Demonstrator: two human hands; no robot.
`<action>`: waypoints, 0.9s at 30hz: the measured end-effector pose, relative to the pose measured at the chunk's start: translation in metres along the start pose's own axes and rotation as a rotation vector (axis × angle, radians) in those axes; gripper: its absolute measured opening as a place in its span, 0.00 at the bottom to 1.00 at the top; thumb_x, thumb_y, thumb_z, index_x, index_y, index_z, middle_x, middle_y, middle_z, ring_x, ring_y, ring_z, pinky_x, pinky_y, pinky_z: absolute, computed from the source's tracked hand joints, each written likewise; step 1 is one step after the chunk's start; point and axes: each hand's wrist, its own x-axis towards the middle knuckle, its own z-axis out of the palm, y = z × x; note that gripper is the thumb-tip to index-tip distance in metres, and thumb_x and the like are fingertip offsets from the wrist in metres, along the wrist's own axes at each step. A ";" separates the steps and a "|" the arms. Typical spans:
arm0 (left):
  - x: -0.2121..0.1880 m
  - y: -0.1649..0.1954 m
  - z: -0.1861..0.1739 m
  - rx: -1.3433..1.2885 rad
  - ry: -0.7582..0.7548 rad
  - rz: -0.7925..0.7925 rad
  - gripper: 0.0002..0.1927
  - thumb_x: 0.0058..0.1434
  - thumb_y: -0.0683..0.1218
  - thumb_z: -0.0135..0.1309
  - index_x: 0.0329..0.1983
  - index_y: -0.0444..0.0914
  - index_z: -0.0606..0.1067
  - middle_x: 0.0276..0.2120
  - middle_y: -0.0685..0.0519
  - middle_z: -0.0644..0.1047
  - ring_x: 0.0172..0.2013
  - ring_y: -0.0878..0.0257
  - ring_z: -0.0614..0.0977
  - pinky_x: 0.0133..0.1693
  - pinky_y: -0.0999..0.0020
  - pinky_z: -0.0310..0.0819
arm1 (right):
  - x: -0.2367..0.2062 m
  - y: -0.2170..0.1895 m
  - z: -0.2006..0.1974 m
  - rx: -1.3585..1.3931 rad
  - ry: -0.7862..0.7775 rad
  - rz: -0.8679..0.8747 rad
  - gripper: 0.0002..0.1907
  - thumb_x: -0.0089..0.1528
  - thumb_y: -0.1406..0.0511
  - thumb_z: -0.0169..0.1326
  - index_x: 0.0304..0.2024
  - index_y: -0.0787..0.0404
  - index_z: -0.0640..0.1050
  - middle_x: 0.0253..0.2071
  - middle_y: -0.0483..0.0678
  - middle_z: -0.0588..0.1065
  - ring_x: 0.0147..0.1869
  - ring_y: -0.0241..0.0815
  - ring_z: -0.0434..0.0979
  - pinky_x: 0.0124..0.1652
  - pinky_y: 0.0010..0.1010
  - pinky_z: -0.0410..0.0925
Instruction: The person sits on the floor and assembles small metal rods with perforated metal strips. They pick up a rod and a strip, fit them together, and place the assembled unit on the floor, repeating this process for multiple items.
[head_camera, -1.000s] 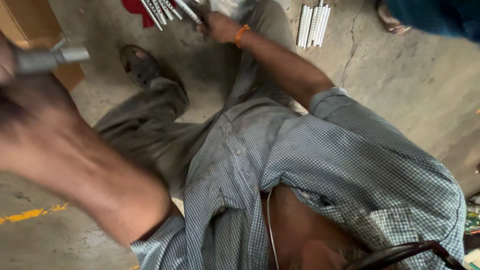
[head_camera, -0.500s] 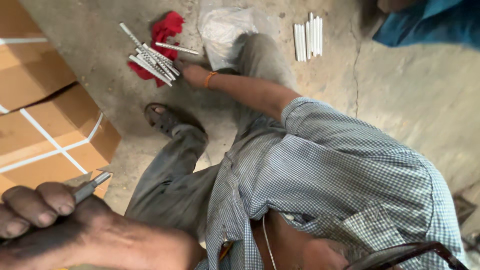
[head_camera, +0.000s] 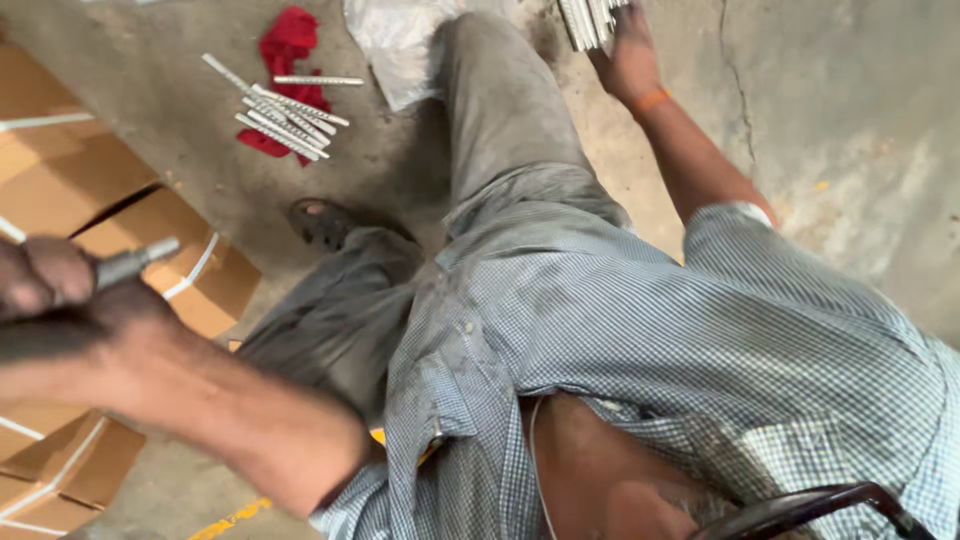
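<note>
Here the view looks straight down the wearer's own body to a rough, stained concrete floor (head_camera: 860, 130) with a crack running across it. The left hand (head_camera: 50, 290) sits close to the lens at the left edge, blurred, its fingers curled tight around a grey metal tool (head_camera: 130, 265) whose blunt, cylindrical end sticks out past the knuckles. The right hand (head_camera: 625, 55) is stretched far out to the top of the frame, an orange band at its wrist, resting on a bundle of pale rods (head_camera: 590, 20); how far its fingers close around them I cannot tell, since the frame edge cuts them off.

Between the two arms lie the checked blue shirt (head_camera: 700, 340), thin and creased, and the dusty grey trousers (head_camera: 500, 130), with a dark sandal (head_camera: 325, 225) on the bent foot. Beyond the knee, a second heap of thin, pale rods (head_camera: 285, 110) lies fanned across a crumpled red cloth (head_camera: 285, 45), well apart from the right hand. A piece of clear plastic sheet (head_camera: 395, 40) lies just beside the trouser leg. Brown cardboard boxes (head_camera: 70, 170) bound with white strapping fill the left side, behind and under the left forearm. A dark curved frame (head_camera: 800, 505) intrudes at the bottom right.
</note>
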 end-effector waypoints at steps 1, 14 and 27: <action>-0.002 -0.002 0.005 -0.018 -0.001 0.012 0.16 0.72 0.37 0.43 0.27 0.38 0.58 0.24 0.51 0.56 0.23 0.65 0.59 0.25 0.69 0.50 | -0.020 0.004 -0.005 0.056 0.030 0.017 0.36 0.63 0.59 0.65 0.65 0.71 0.66 0.62 0.72 0.68 0.59 0.70 0.71 0.54 0.48 0.70; -0.063 -0.032 0.027 0.254 -0.134 -0.243 0.10 0.73 0.47 0.50 0.46 0.35 0.65 0.37 0.51 0.65 0.28 0.64 0.61 0.28 0.70 0.59 | -0.042 -0.033 0.108 -0.258 -0.333 -0.124 0.26 0.79 0.61 0.43 0.75 0.65 0.59 0.80 0.70 0.48 0.82 0.72 0.47 0.56 0.59 0.68; -0.060 -0.069 0.057 0.306 -0.113 -0.385 0.14 0.76 0.53 0.45 0.42 0.37 0.64 0.28 0.52 0.63 0.22 0.63 0.63 0.24 0.69 0.60 | -0.054 0.023 0.111 0.403 -0.487 -0.010 0.27 0.73 0.57 0.43 0.74 0.54 0.61 0.77 0.55 0.54 0.79 0.52 0.50 0.71 0.43 0.56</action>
